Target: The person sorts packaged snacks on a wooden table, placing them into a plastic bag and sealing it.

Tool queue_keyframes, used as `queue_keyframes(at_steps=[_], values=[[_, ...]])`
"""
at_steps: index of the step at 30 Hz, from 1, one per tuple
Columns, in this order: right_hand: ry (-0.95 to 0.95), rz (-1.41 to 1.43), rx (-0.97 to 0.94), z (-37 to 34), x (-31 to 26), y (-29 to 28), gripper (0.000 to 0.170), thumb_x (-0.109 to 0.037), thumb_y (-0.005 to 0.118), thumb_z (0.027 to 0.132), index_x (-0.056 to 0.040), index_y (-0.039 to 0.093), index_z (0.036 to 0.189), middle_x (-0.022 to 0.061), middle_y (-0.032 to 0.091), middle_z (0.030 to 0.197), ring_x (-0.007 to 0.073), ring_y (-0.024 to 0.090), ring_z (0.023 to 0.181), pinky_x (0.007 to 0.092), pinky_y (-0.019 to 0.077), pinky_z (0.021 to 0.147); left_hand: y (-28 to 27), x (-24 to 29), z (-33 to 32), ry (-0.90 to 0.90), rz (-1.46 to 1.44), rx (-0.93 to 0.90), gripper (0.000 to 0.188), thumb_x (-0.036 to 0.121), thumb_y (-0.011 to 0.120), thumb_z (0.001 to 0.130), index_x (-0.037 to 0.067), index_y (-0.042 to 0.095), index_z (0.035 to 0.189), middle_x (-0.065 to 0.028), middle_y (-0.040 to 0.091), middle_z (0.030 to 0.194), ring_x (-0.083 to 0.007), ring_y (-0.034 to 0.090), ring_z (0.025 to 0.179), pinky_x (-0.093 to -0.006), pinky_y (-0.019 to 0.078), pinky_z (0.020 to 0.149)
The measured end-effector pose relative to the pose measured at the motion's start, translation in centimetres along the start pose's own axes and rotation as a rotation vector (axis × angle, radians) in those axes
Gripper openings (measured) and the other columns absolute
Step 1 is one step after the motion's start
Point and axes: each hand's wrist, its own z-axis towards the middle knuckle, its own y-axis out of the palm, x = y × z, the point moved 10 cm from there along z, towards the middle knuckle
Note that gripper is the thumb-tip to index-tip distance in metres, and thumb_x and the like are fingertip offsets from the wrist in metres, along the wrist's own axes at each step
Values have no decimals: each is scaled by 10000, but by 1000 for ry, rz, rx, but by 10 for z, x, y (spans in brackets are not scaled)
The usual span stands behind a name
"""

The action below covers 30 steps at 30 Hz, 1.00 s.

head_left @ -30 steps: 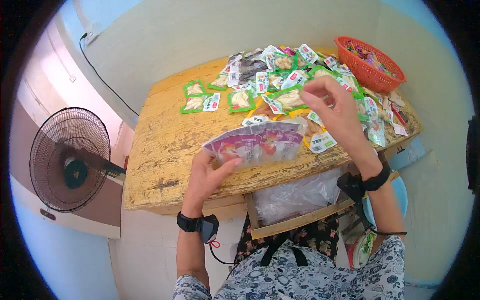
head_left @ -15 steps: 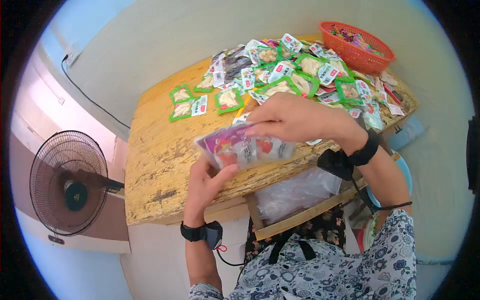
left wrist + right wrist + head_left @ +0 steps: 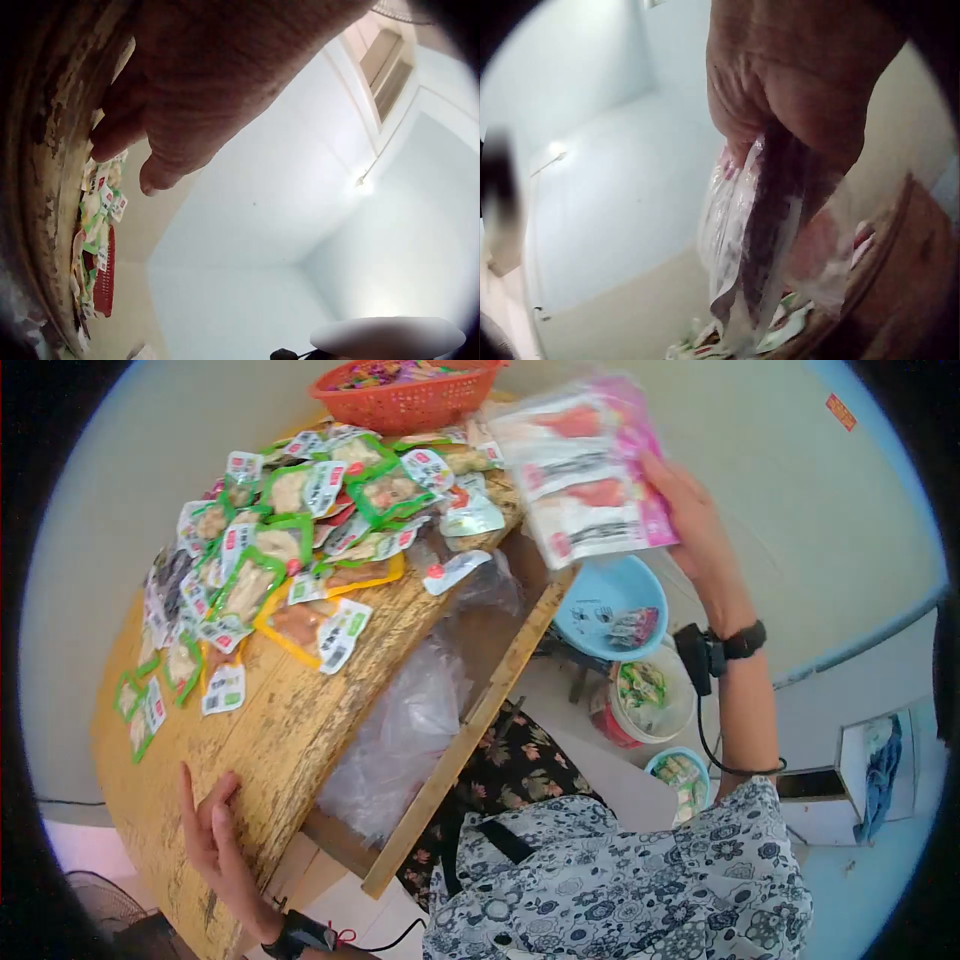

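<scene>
My right hand (image 3: 690, 525) grips a printed plastic bag (image 3: 580, 475), purple along one side with white panels and red pictures. It is raised past the table's right end, overlapping the blue basin below in the head view. From the right wrist, the bag (image 3: 739, 247) hangs down from the hand in clear, crinkled layers. My left hand (image 3: 220, 850) is at the near left part of the worn yellow table (image 3: 270, 730), empty, fingers spread and fairly straight. Several small sealed snack packets (image 3: 250, 585), edged in green or yellow, are piled up on the table beyond it.
A red basket (image 3: 405, 400) of colourful small packets stands at the back. Below the table edge, an open drawer (image 3: 450, 790) contains clear plastic bags. On the right floor side are a blue basin (image 3: 590, 605), a white bucket (image 3: 675, 710) and a smaller blue tub (image 3: 705, 780).
The head view has swung right. My right hand has lifted the bag away to the right, out of the left hand, which has let go and now lies apart with its fingers spread.
</scene>
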Motion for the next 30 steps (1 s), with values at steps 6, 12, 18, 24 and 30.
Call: queue_keyframes(at_steps=[6, 12, 18, 24, 30], values=[[53, 44, 418, -39, 90, -192, 286, -277, 590, 1029, -7, 647, 1105, 96, 702, 1042, 160, 693, 881, 344, 580, 762, -4, -16, 1, -2, 97, 13, 471, 206, 478, 1054, -69, 433, 1434, -162, 629, 1275, -225, 621, 1143, -349, 431, 1056], [320, -74, 683, -85, 244, -292, 308, -280, 576, 1028, 18, 633, 1079, 125, 681, 1006, 227, 684, 865, 391, 577, 717, -8, -17, 8, 20, 150, 4, 410, 241, 485, 1060, -108, 662, 1180, -133, 422, 1573, -214, 602, 1172, -339, 441, 1043], [470, 51, 782, -123, 358, -296, 250, -171, 508, 1021, 26, 602, 1141, 131, 675, 1027, 249, 694, 892, 405, 585, 750, -15, -35, 8, -87, 224, 19, 420, 251, 495, 1061, -109, 638, 1222, -147, 450, 1544, -212, 601, 1162, -333, 421, 1061], [384, 81, 830, -119, 443, -309, 307, -205, 567, 980, 63, 634, 1116, 174, 691, 1009, 291, 688, 874, 442, 562, 751, 22, 24, 0, -43, 263, 90, 511, 273, 572, 1045, 9, 490, 1475, -216, 710, 1159, -294, 679, 1067, -395, 521, 942], [309, -952, 735, -118, 437, -299, 365, -243, 606, 903, 86, 663, 1050, 285, 695, 1016, 425, 687, 924, 527, 534, 829, 18, 16, -1, -32, 290, 55, 542, 263, 568, 1045, 12, 441, 1509, -215, 713, 1165, -289, 682, 1078, -403, 491, 1008]])
